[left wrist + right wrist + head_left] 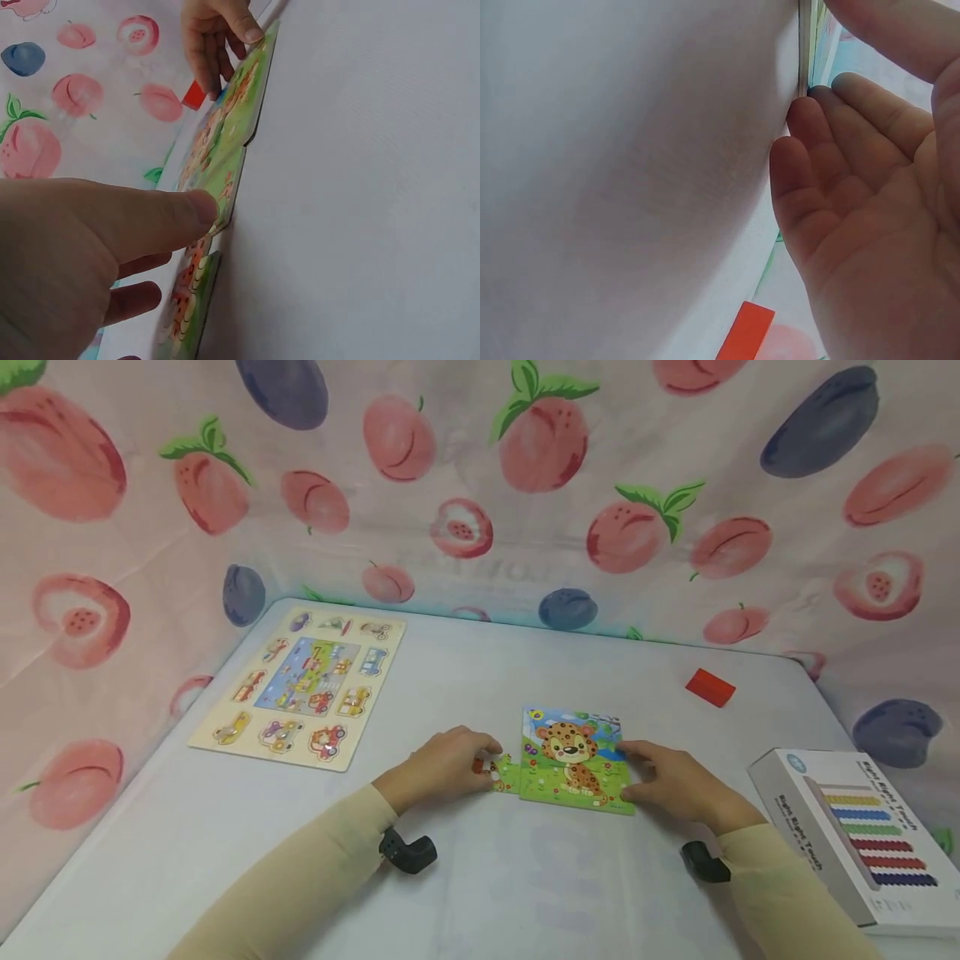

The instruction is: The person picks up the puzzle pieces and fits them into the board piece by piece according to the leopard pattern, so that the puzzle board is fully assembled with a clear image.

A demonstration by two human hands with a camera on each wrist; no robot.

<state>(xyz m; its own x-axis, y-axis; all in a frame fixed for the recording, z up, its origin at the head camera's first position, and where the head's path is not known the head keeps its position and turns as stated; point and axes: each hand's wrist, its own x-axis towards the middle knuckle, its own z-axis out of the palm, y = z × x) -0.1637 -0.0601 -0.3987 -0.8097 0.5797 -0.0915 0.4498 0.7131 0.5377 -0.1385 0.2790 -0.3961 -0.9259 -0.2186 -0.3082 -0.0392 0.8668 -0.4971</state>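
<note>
A square leopard picture puzzle (573,760) lies on the white table in the head view, with a spotted cub on green grass. Against its left edge sits a smaller green puzzle piece (507,774), partly covered by my left hand (448,766). My left thumb and forefinger grip this piece from its near and far sides. In the left wrist view, another spotted puzzle piece (187,307) lies below the left thumb (169,217). My right hand (678,781) rests its thumb and fingertips along the leopard puzzle's right edge. Its fingers (855,150) are loosely extended in the right wrist view.
A wooden vehicle peg puzzle (277,743) lies at the back left. A red block (710,687) sits at the back right, and a white box (825,827) with coloured strips pictured stands at the front right. A fruit-print cloth (525,568) hangs behind the table.
</note>
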